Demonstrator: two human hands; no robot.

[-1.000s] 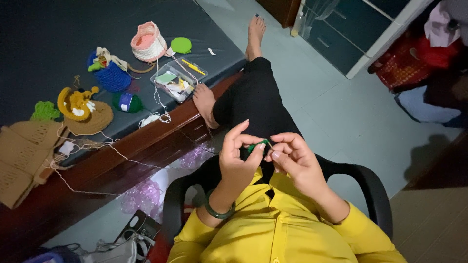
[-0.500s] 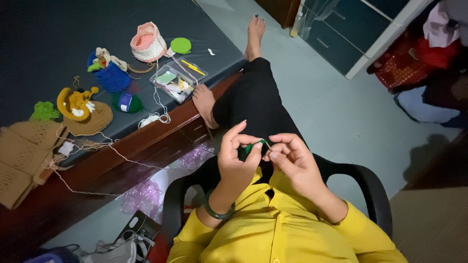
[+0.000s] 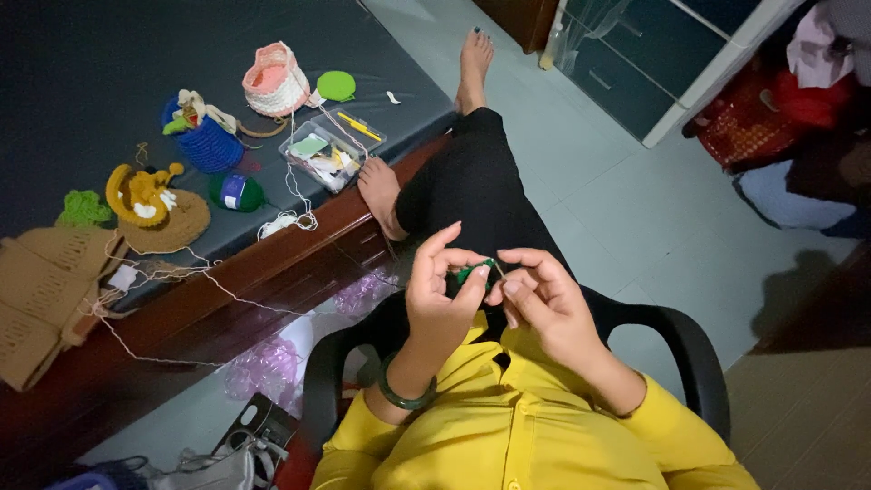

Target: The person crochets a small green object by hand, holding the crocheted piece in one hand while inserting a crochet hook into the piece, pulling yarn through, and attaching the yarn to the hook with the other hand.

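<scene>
Seen from above, a seated person's left hand (image 3: 440, 295) and right hand (image 3: 535, 304) pinch a small green crochet piece (image 3: 474, 272) between fingertips, above the lap. Any hook or thread is too small to see; a loosened pinch could drop it to the floor (image 3: 635, 209).

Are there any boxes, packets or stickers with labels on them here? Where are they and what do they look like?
Clear plastic box: on the dark surface near the person's foot, rectangular, see-through, with small bits and a yellow stick inside.
Green yarn ball: left of that box, round, dark green with a blue and white paper band.
No signs or screens show.
</scene>
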